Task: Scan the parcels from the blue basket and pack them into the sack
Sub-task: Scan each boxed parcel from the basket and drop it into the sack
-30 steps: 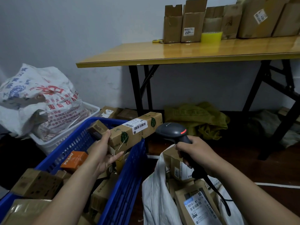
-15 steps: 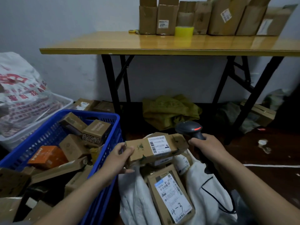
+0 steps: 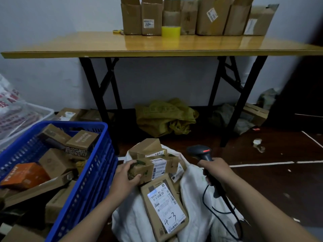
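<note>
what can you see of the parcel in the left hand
The parcel is a long brown cardboard box with dark green leaf prints and a white barcode label on its upper face. It lies roughly level over the mouth of the white sack, just behind the parcel marked 4-3. The left hand grips its left end, fingers curled round it. Whether it rests on the parcels beneath cannot be told.
</note>
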